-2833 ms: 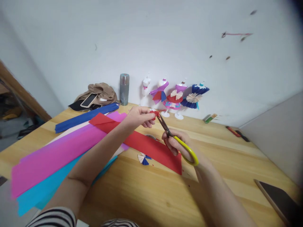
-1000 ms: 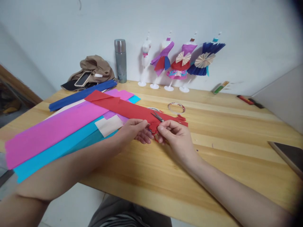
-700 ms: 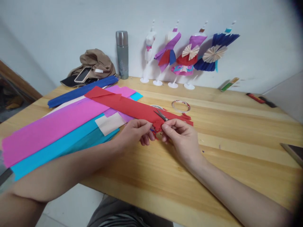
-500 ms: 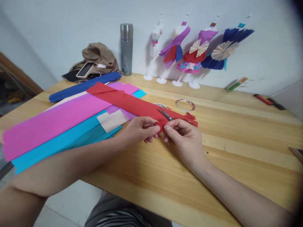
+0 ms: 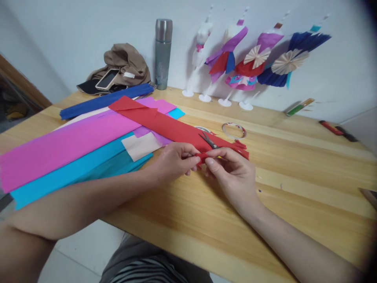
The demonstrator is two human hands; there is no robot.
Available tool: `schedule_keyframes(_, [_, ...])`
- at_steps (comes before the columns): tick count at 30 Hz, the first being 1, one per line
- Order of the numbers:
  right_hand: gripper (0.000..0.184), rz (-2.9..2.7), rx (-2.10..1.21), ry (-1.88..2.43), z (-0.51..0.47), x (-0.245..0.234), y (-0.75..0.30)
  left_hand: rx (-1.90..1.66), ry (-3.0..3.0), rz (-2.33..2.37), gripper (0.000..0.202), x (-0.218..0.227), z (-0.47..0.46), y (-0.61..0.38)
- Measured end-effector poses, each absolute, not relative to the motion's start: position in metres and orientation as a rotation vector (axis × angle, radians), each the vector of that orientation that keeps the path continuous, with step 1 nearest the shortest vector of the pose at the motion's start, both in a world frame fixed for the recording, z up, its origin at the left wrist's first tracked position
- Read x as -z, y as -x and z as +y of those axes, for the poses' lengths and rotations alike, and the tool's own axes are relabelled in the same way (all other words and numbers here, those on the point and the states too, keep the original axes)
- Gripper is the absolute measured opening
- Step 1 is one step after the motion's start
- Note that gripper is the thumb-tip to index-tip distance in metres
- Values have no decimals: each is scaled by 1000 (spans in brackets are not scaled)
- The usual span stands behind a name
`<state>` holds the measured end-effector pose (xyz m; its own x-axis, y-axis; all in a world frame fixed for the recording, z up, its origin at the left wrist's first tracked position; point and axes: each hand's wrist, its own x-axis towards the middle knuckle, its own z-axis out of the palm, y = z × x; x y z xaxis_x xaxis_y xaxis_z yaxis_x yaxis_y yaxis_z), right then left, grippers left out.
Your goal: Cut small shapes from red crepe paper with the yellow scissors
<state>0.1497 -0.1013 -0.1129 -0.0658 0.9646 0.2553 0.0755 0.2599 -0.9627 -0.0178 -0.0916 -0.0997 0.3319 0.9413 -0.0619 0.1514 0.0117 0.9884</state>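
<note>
In the head view, your left hand and your right hand meet over the near side of the table, each pinching a small red piece between thumb and forefinger, just in front of the red paper strip. The piece looks already separate from that strip, so the cutting of it seems done, and the shaping by fingers looks under way; it is not yet fixed to anything. Behind, 3 dress forms wear coloured paper outfits, while the white form at their left carries only a pink band, so it appears the least finished. You hide most of the red piece with your own fingertips, so its outline and folds can't be told. The scissors seem to lie on the strip, blades parted, their handles mostly covered by your right hand. A tape ring is partly hidden behind the strip, and a dark object is cut off at the right edge.
</note>
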Motion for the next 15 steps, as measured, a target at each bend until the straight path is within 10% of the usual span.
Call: schedule_keyframes(15, [13, -1478, -1051, 1073, -101, 115, -150, -762, -1783, 1178, 20, 90, -98, 19])
